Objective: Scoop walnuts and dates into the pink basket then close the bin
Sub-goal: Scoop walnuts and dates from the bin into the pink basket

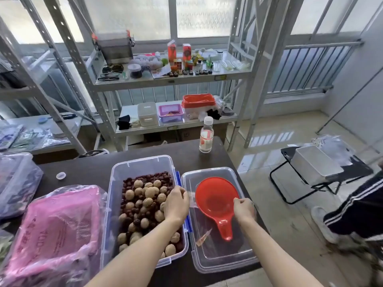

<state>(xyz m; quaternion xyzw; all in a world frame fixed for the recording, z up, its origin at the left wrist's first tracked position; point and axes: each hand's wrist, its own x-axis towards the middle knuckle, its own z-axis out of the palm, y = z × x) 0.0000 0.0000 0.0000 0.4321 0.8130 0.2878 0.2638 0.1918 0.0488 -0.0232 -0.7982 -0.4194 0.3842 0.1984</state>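
The table [93, 166] fills the lower middle of the frame, dark and crowded; on it at lower left sits the basket [53, 222], pink and wrapped in a clear bag, near the bin; the bin [143, 164] stands at centre, open, heaped with walnuts [152, 192] and dark dates [149, 177]; its lid [217, 257] lies flat just to the right, long side running toward me; on the lid rests the scoop [215, 200], red, bowl up, its long axis running from the bowl near mid-frame down to the handle tip at the lower right, so the handle points back at the person.

The left hand [176, 206] is at the bin's right wall, fingers curled over the nuts; whether it holds one I can't tell; the right hand [244, 209] pinches the scoop's rim on its right side.

I'd judge the scooping is only starting; the basket shows no nuts that I can make out; next the scoop wants lifting by the handle, swinging left and digging into the heap; a bottle [206, 134] stands at the table's far edge.
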